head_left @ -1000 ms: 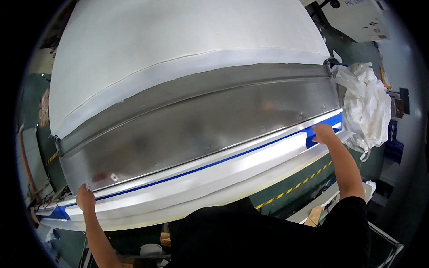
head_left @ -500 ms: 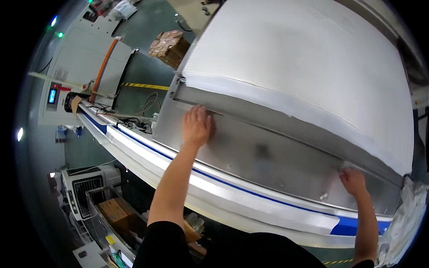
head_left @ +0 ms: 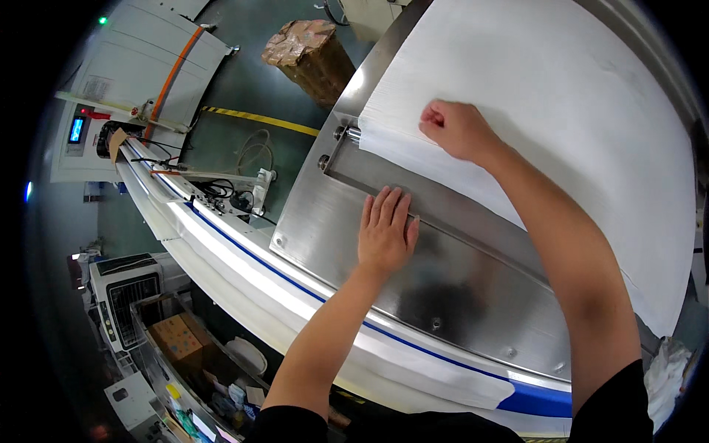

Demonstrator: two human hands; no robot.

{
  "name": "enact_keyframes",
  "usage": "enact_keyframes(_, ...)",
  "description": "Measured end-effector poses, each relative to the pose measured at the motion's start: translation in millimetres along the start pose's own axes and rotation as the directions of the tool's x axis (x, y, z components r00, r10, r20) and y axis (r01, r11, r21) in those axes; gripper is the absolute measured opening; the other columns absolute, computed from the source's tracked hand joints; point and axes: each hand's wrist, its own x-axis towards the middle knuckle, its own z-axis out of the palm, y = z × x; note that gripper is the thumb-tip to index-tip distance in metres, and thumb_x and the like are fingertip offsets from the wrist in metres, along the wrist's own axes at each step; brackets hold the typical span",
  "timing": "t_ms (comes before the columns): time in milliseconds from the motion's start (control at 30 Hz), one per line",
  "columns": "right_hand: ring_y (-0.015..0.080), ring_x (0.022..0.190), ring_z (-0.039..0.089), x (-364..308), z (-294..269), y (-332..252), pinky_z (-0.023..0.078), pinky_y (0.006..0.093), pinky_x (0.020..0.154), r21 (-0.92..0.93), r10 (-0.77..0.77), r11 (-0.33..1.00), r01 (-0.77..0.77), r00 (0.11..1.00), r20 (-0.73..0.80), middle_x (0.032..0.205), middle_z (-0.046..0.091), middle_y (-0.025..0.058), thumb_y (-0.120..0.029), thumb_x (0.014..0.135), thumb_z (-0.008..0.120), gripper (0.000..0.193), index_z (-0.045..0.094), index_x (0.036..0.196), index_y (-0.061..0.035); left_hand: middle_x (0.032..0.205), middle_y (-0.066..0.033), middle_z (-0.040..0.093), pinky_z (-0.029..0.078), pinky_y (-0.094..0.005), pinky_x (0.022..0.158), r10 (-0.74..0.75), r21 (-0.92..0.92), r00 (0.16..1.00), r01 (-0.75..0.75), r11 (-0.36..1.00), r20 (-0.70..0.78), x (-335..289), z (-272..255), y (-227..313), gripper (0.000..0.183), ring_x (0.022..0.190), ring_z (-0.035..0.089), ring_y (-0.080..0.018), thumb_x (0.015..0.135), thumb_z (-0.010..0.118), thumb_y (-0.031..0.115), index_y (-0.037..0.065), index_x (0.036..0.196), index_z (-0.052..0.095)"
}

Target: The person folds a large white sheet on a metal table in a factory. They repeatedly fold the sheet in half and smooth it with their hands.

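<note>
The metal plate [head_left: 473, 310] lies between the long rail [head_left: 244, 273] along its near edge and the sheet [head_left: 576, 111] behind it, with the left hand [head_left: 384, 236] on the plate and the right hand [head_left: 458, 129] over the sheet's left part. Past the plate's left end, the bundle [head_left: 314, 63] stands on the floor, with the cabinet [head_left: 125, 81] farther left. On the rail's near side, the carton [head_left: 175, 337] sits in the cart [head_left: 145, 336], right of the cooler [head_left: 125, 295].

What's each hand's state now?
Left hand: open, palm down over the shiny grey metal panel.
Right hand: closed over the wide white sheet; whether holding anything, can't tell.
</note>
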Motion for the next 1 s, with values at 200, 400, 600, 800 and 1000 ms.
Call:
enact_keyframes(200, 0.0278, 0.073, 0.063, 38, 20, -5, 0.05, 0.0383, 0.069, -0.08, 0.038, 0.996, -0.036, 0.999, 0.025, 0.078, 0.066, 0.0092, -0.022, 0.078, 0.058, 0.015, 0.065, 0.081, -0.0087, 0.127, -0.0134, 0.049, 0.027, -0.0493, 0.107, -0.026, -0.027, 1.0, 0.026, 0.999, 0.008, -4, 0, -8, 0.04, 0.124, 0.042, -0.0322, 0.087, 0.053, 0.026, 0.006, 0.122, 0.052)
enact_keyframes(400, 0.0274, 0.075, 0.063, 34, 22, -4, 0.05, 0.0397, 0.07, -0.173, 0.065, 0.982, -0.073, 0.997, -0.049, 0.079, 0.067, 0.0069, -0.025, 0.079, 0.057, 0.017, 0.066, 0.084, -0.0118, 0.128, -0.0143, 0.048, 0.027, -0.0479, 0.107, -0.057, -0.105, 0.997, 0.051, 0.993, -0.06, 10, -5, -15, 0.042, 0.124, 0.042, -0.0325, 0.086, 0.053, 0.022, 0.006, 0.125, 0.049)
enact_keyframes(600, 0.0244, 0.074, 0.063, 33, 21, -6, 0.05, 0.0377, 0.069, -0.204, 0.084, 0.975, -0.093, 0.995, -0.054, 0.079, 0.067, 0.0045, -0.028, 0.081, 0.058, 0.019, 0.066, 0.086, -0.0123, 0.132, -0.0143, 0.046, 0.026, -0.0467, 0.106, 0.072, 0.086, 0.958, -0.05, 0.995, -0.277, 87, -11, -54, 0.047, 0.125, 0.041, -0.032, 0.085, 0.053, 0.018, 0.007, 0.129, 0.046)
enact_keyframes(800, 0.0207, 0.07, 0.062, 34, 22, 0, 0.049, 0.034, 0.065, -0.208, 0.094, 0.972, -0.11, 0.992, -0.086, 0.076, 0.067, 0.0031, -0.03, 0.081, 0.062, 0.021, 0.065, 0.086, -0.0102, 0.133, -0.0093, 0.047, 0.027, -0.0457, 0.106, 0.148, 0.187, 0.966, -0.109, 0.976, -0.21, 108, -2, -72, 0.045, 0.125, 0.042, -0.0281, 0.084, 0.054, 0.018, 0.012, 0.128, 0.047)
enact_keyframes(1000, 0.0203, 0.07, 0.063, 35, 20, 0, 0.049, 0.0336, 0.065, -0.22, 0.099, 0.969, -0.113, 0.992, -0.071, 0.076, 0.067, 0.0028, -0.032, 0.081, 0.062, 0.022, 0.066, 0.086, -0.0108, 0.125, -0.0072, 0.051, 0.032, -0.0442, 0.101, 0.153, 0.17, 0.958, -0.113, 0.979, -0.242, 102, 1, -76, 0.041, 0.12, 0.046, -0.0277, 0.082, 0.057, 0.021, 0.012, 0.121, 0.05)
